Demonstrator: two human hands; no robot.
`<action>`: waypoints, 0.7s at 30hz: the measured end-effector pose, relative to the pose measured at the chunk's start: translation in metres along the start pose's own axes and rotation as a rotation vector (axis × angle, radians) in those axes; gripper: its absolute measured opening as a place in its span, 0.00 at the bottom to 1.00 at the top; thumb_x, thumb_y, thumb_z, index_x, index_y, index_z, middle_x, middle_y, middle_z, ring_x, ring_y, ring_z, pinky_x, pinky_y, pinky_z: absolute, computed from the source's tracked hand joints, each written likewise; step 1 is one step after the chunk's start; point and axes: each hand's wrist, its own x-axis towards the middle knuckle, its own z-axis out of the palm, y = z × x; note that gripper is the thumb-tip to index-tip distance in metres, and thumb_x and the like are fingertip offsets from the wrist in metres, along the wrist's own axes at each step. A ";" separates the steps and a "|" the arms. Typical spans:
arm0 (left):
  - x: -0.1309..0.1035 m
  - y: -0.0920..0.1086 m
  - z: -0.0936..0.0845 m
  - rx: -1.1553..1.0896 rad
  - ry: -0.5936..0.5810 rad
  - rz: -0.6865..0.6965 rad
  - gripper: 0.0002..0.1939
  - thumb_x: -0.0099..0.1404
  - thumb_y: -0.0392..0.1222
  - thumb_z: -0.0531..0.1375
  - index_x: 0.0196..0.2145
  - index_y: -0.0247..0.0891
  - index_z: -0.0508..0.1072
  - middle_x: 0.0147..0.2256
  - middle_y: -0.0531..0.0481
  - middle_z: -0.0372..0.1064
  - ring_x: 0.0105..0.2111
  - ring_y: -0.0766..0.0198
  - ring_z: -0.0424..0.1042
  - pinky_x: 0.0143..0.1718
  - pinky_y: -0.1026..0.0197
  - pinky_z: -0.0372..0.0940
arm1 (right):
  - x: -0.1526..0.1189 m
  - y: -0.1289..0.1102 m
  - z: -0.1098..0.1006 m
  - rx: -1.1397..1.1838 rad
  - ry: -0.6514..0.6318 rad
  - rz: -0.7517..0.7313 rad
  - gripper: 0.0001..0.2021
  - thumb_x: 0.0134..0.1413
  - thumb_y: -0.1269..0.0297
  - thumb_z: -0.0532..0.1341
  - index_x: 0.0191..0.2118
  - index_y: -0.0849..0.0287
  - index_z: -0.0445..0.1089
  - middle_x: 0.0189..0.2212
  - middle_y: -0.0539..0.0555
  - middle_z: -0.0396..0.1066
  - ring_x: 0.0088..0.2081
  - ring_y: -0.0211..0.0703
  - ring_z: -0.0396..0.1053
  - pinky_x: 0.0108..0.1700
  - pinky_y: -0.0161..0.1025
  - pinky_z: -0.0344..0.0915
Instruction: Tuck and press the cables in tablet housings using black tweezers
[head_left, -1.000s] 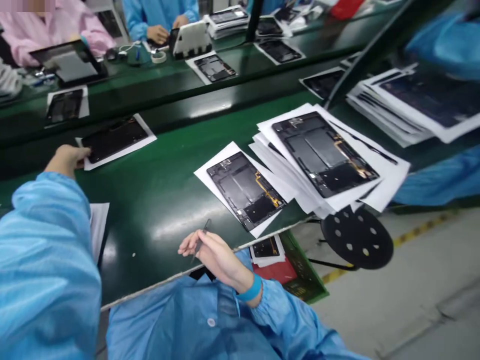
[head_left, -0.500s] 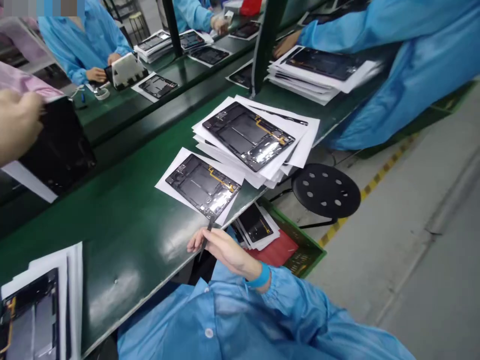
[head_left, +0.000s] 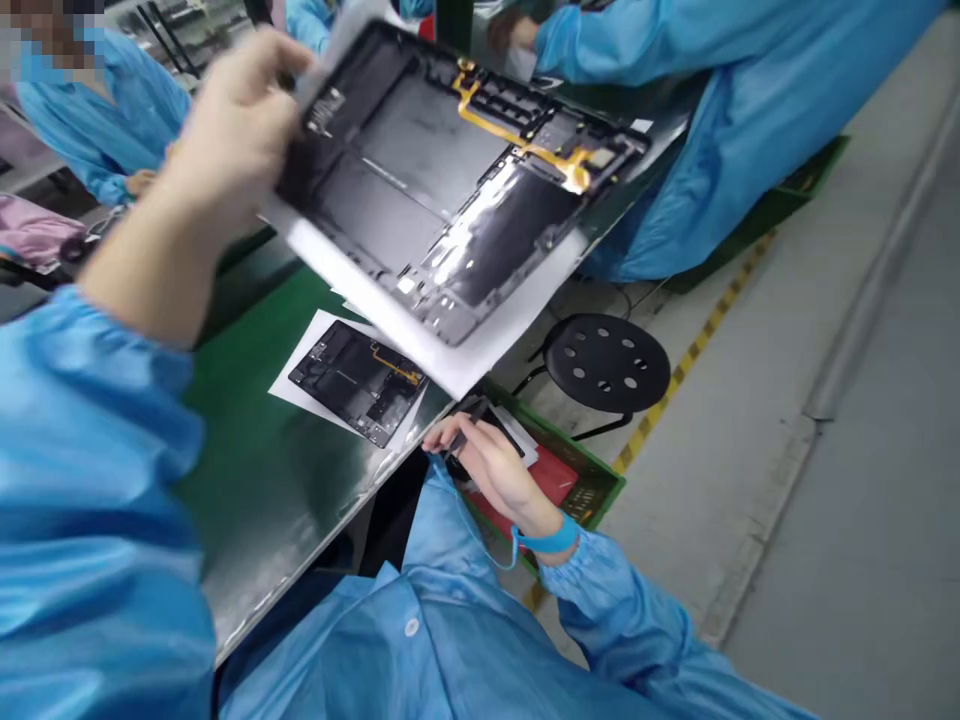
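My left hand [head_left: 240, 140], slightly blurred, grips the left corner of a black tablet housing [head_left: 442, 150] with an orange flex strip. A white sheet [head_left: 360, 290] lies under the housing, held up with it. They hang in the air above the bench and hide what is behind. Below them, another housing [head_left: 356, 380] lies on white paper on the green bench [head_left: 277, 480]. My right hand [head_left: 495, 465], wearing a blue wrist strap, is closed around a thin dark tool [head_left: 459, 438] just off the bench edge.
Under the bench edge a green crate [head_left: 600, 490] holds housings, paper and a red item. A black round stool [head_left: 606, 365] stands to its right. A co-worker's blue sleeve [head_left: 637, 45] reaches over the bench; another person [head_left: 97, 110] is at upper left.
My left hand has swung from the far left to upper centre with a housing and sheet, now covering the larger stack. The view has shifted; my right hand still has the dark tool.
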 end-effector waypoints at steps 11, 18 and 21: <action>0.042 -0.061 0.128 0.097 0.018 -0.185 0.21 0.79 0.50 0.65 0.61 0.34 0.76 0.63 0.39 0.72 0.63 0.52 0.73 0.71 0.39 0.68 | 0.027 -0.005 -0.029 -0.426 0.183 -0.168 0.26 0.63 0.32 0.68 0.32 0.52 0.79 0.48 0.56 0.82 0.56 0.54 0.75 0.73 0.54 0.63; -0.072 -0.135 0.093 0.175 -0.076 -0.509 0.22 0.79 0.53 0.65 0.61 0.35 0.76 0.61 0.40 0.73 0.62 0.50 0.74 0.68 0.38 0.70 | 0.063 0.014 -0.024 -0.442 0.225 -0.163 0.24 0.61 0.35 0.71 0.32 0.52 0.81 0.62 0.57 0.78 0.72 0.54 0.68 0.81 0.54 0.53; -0.122 -0.165 0.087 0.154 -0.231 -0.706 0.21 0.78 0.54 0.66 0.55 0.33 0.78 0.55 0.42 0.76 0.56 0.53 0.78 0.63 0.43 0.75 | 0.063 0.021 -0.017 -0.306 0.254 -0.163 0.22 0.64 0.37 0.69 0.35 0.51 0.81 0.56 0.57 0.81 0.71 0.53 0.70 0.73 0.56 0.68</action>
